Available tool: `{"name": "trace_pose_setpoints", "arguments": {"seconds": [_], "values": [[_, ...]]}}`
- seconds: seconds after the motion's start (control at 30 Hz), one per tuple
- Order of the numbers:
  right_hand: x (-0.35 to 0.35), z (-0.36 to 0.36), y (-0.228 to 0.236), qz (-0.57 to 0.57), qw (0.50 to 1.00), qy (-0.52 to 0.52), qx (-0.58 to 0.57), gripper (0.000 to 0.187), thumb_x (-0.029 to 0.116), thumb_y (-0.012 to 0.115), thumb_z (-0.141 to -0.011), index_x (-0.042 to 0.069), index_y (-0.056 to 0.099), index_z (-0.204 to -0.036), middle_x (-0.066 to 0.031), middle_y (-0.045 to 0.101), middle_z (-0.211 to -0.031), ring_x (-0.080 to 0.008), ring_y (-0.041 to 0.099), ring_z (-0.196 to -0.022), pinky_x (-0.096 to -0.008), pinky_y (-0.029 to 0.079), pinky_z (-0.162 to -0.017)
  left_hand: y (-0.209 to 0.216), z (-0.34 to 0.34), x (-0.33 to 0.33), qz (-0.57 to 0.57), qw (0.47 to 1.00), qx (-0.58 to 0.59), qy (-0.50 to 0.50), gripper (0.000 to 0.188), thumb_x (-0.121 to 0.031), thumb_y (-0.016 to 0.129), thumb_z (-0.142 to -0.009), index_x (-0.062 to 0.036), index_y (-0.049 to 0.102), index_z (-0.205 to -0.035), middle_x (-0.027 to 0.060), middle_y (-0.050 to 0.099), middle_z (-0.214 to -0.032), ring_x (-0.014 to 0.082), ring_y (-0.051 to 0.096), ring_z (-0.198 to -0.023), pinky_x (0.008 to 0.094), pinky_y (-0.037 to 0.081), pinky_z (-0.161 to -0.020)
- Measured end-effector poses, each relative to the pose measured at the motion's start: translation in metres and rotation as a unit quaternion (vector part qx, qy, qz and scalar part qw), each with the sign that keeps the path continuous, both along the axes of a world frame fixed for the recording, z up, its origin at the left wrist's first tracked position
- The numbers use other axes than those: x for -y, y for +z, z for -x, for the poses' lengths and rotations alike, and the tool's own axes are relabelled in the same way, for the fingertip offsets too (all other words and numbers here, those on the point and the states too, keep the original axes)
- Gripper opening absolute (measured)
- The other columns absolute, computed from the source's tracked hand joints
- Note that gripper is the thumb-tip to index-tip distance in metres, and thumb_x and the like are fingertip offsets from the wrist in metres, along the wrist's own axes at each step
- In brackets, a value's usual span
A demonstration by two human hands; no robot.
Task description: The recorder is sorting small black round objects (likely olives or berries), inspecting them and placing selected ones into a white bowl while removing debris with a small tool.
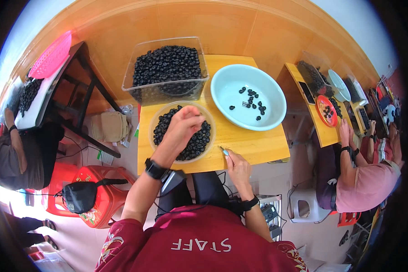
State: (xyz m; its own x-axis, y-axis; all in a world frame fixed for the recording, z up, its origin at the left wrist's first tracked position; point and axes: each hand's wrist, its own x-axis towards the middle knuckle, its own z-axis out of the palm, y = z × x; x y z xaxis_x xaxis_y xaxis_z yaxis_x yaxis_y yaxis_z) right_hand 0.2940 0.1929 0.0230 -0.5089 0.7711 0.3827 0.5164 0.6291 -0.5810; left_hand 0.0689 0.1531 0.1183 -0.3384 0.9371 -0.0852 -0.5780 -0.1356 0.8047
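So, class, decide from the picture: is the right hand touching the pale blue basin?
Apart: the head view shows yellow tabletop between the right hand and the near rim of the pale blue basin.

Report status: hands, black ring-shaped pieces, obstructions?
Left hand over round tub, grip unclear. Right hand pinching small tool. Black ring-shaped pieces in tub, left hand hiding some.
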Motion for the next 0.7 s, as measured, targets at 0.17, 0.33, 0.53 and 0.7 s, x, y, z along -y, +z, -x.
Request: {"name": "trace_pose_setpoints", "arguments": {"seconds": [0.17, 0.33, 0.53, 0.7], "values": [[0.002, 0.0, 0.001, -0.009, 0.999, -0.012, 0.028, 0.021, 0.02, 0.053, -0.089, 0.013, 0.062, -0.107, -0.0106, 0.064, -0.081, -0.0312, 0.063, -0.071, -0.0418, 0.049, -0.059, 0.014, -0.046, -0.086, -0.011, 0.997, -0.063, -0.046, 0.016, -0.008, 0.068, -0.08, -0.0114, 0.053, -0.084, -0.0052, 0.053, -0.072, 0.005, 0.046, -0.063, 0.02, 0.037, -0.057], [-0.003, -0.007, -0.012, 0.036, 0.998, -0.018, -0.045, 0.023, 0.017, 0.054, -0.09, 0.011, 0.064, -0.109, -0.012, 0.066, -0.088, -0.0292, 0.064, -0.074, -0.0372, 0.05, -0.064, 0.033, -0.077, -0.109, -0.033, 0.991, -0.007, -0.133, 0.015, -0.008, 0.067, -0.083, -0.0106, 0.053, -0.086, -0.0015, 0.055, -0.078, 0.0059, 0.048, -0.067, 0.0194, 0.038, -0.059], [-0.005, -0.026, 0.031, 0.164, 0.96, -0.047, -0.221, 0.024, 0.006, 0.054, -0.089, -0.002, 0.063, -0.11, -0.0152, 0.066, -0.088, -0.0185, 0.062, -0.071, -0.0299, 0.047, -0.064, -0.002, -0.057, -0.049, -0.026, 0.969, 0.139, -0.203, 0.011, -0.011, 0.064, -0.087, -0.0063, 0.057, -0.094, 0.0028, 0.061, -0.086, 0.0083, 0.055, -0.071, 0.0202, 0.044, -0.065], [0.002, -0.014, 0.088, 0.039, 0.979, 0.033, -0.199, 0.028, 0.0, 0.058, -0.084, -0.001, 0.062, -0.111, -0.0087, 0.053, -0.068, -0.0152, 0.05, -0.056, -0.0286, 0.04, -0.053, -0.025, -0.057, -0.01, -0.02, 0.963, 0.192, -0.19, 0.016, -0.008, 0.059, -0.089, -0.0029, 0.059, -0.104, 0.0034, 0.063, -0.089, 0.0109, 0.06, -0.077, 0.0231, 0.05, -0.07]]}}
